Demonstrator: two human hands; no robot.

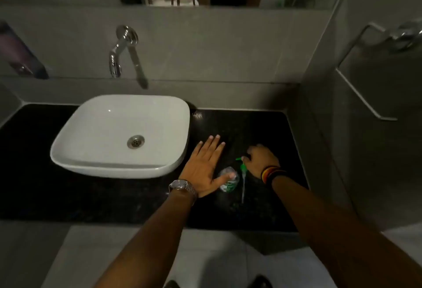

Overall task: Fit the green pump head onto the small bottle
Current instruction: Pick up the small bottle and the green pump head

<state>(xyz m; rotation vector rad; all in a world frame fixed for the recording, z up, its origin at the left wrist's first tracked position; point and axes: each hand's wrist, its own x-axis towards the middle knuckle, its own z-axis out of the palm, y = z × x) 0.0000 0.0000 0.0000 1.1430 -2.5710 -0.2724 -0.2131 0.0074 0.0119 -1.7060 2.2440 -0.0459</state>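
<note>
Holding the pump [242, 169] by its green head, my right hand [260, 161] has its fingers curled closed around it, dip tube hanging toward the counter [262, 127]. My left hand [204, 165] is spread flat and open, thumb touching the bottle [228, 180], which stands just beside the pump, unfitted. Basin [91, 132] lies left.

I see two bare forearms with no sleeves. My left hand [204, 166] has a silver metal-link wristwatch [182, 186] at its six o'clock side. My right hand [261, 159] has a stack of thin bands [271, 173], black, orange and yellow, at its five o'clock.
</note>
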